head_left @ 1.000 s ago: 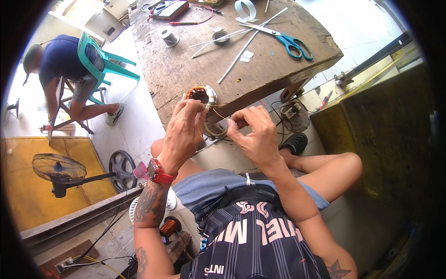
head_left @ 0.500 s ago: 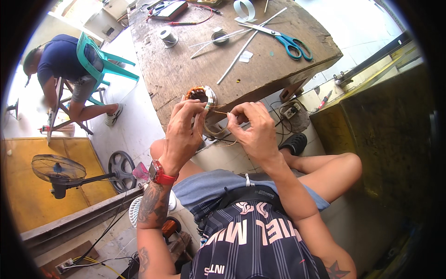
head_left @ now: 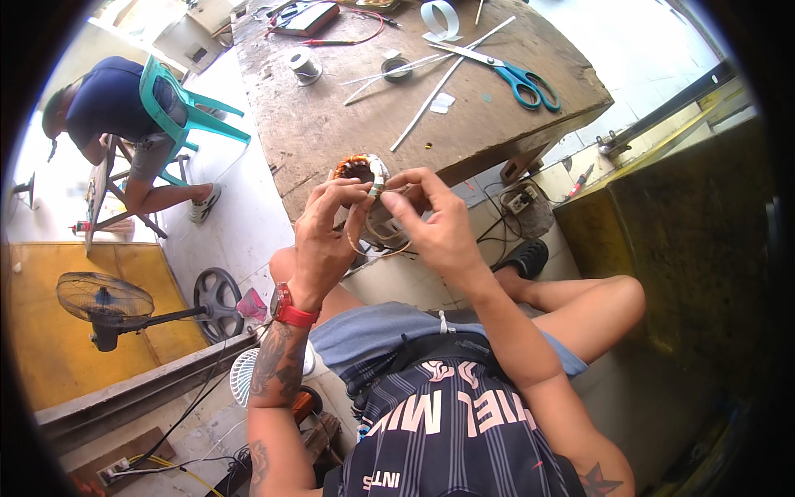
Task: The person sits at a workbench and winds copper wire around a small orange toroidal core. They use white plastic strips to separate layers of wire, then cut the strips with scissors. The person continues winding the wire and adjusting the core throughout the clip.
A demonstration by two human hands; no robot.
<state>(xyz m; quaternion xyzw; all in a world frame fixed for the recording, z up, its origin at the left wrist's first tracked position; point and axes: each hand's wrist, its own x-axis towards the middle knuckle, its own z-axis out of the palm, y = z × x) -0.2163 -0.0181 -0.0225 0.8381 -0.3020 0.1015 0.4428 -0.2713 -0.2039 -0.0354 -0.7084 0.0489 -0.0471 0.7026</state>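
My left hand (head_left: 325, 228) is closed on a motor stator (head_left: 356, 170), a ring with copper windings and a white-wrapped part on its right side. Thin wire leads (head_left: 377, 247) loop down below the ring between my hands. My right hand (head_left: 439, 228) is beside the stator's white-wrapped edge, thumb and fingers apart, fingertips close to or touching it. Some motion blur hides the exact contact there.
A wooden table (head_left: 331, 116) lies ahead, bearing teal-handled scissors (head_left: 530, 87), a solder spool (head_left: 303, 65), black tape (head_left: 396, 69), white strips (head_left: 439, 91) and a meter (head_left: 306, 18). At left, a person (head_left: 116, 103) sits on a green chair (head_left: 153, 99); a fan (head_left: 103, 302) stands nearer.
My right hand has moved left and up toward the stator, and its pinch on the wire lead has loosened. My left hand still holds the stator in about the same place.
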